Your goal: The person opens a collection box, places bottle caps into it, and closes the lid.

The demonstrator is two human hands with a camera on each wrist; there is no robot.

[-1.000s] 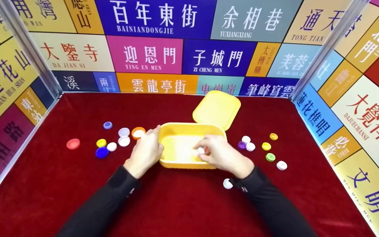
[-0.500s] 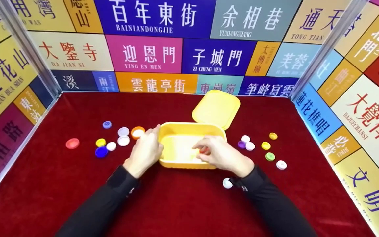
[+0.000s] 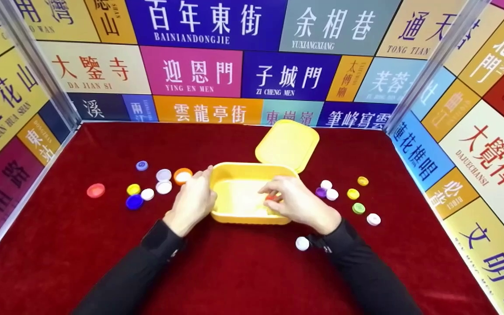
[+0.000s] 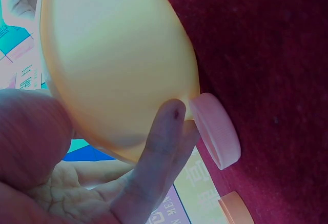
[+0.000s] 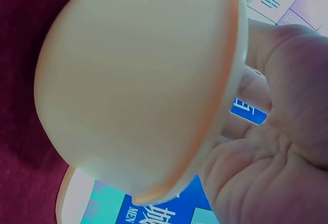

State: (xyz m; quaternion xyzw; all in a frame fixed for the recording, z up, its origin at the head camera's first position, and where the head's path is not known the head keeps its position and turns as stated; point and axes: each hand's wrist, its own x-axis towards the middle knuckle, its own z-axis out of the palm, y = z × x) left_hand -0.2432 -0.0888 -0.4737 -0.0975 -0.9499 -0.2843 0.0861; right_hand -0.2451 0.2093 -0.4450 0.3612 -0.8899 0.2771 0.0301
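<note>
A yellow plastic box point(image 3: 252, 218) stands lidless in the middle of the table. My left hand point(image 3: 194, 201) holds its left end; in the left wrist view the fingers point(image 4: 154, 152) lie against the outer wall, beside a ridged bottle cap point(image 4: 218, 131). My right hand point(image 3: 298, 201) reaches over the right end, fingers curled inside the box. A red bottle cap point(image 3: 271, 197) shows between its thumb and fingers, mostly covered. Any other caps under that hand are hidden. From the right wrist, the box wall point(image 5: 133, 80) blocks the view of the fingertips.
A yellow lid point(image 3: 287, 144) lies behind the box. Several bottle caps are scattered left, including an orange cap point(image 3: 183, 176) and a blue cap point(image 3: 134, 202). More lie right, including a green cap point(image 3: 358, 208). One white cap point(image 3: 302, 243) sits near my right sleeve. Printed panels enclose the table.
The white cap seen at my right fingertips a second ago is gone from them. The right hand has shifted slightly to the right within the box. My left hand stays put.
</note>
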